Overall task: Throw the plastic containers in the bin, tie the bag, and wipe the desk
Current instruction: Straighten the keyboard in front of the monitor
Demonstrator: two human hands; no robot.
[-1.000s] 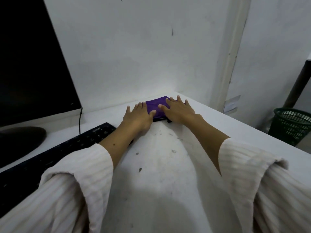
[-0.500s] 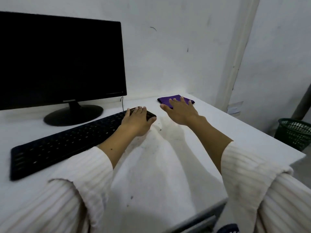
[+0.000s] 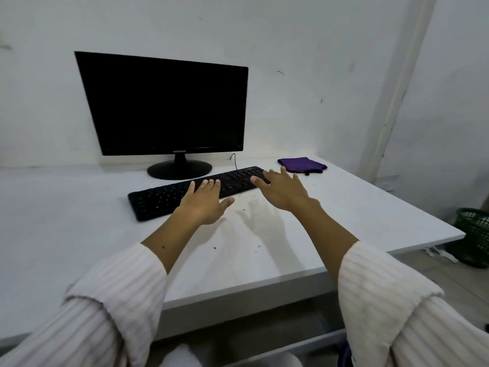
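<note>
A folded purple cloth (image 3: 301, 164) lies on the white desk (image 3: 357, 207) at its far right corner, with no hand on it. My left hand (image 3: 205, 202) hovers with straight fingers over the near edge of the black keyboard (image 3: 164, 198). My right hand (image 3: 283, 190) is spread flat above the desk by the keyboard's right end, casting a shadow below it. Both hands hold nothing. Small dark crumbs speckle the desk in front of the keyboard. A green mesh bin (image 3: 475, 234) stands on the floor to the right of the desk.
A black monitor (image 3: 166, 107) on a round stand sits behind the keyboard against the white wall. A thin cable runs down behind the keyboard. The desk's front edge is near my sleeves, with a grey drawer rail below.
Both hands have left the purple cloth and drawn back toward me. The view has pulled away and turned left, so the whole monitor and keyboard now show.
</note>
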